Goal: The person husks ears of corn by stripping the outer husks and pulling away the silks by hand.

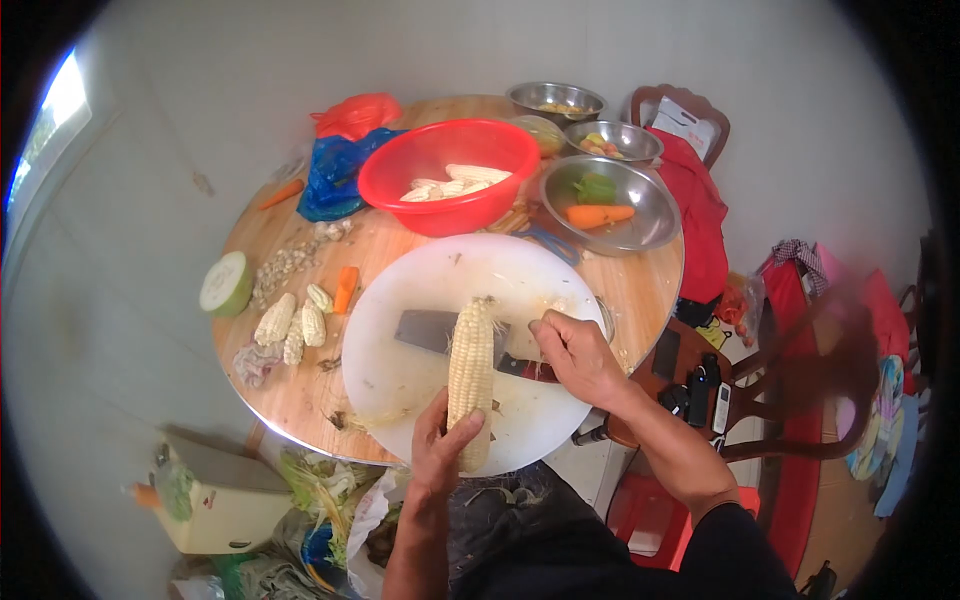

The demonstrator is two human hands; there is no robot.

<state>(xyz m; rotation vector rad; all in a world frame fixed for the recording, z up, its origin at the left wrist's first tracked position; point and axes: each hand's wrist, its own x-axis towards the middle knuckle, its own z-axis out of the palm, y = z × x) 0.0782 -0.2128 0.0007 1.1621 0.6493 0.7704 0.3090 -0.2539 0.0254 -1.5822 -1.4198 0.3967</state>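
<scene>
My left hand (442,445) is wrapped around the lower end of a husked corn cob (470,375), which stands nearly upright over the round white cutting board (390,310). A few strands of silk cling to the cob's top. To its right, my right hand (580,358) is closed in a pinch, apart from the cob; whatever it holds is too small to make out. Behind the cob, a cleaver (425,330) lies flat on the board, its dark handle (528,370) pointing toward my right hand.
A red basin (450,215) holds several corn cobs. Steel bowls (655,235) stand at the back right, one with a carrot and a green pepper. Garlic, short cob pieces (275,320) and a cut gourd (226,284) lie left. A wooden chair (800,400) stands right.
</scene>
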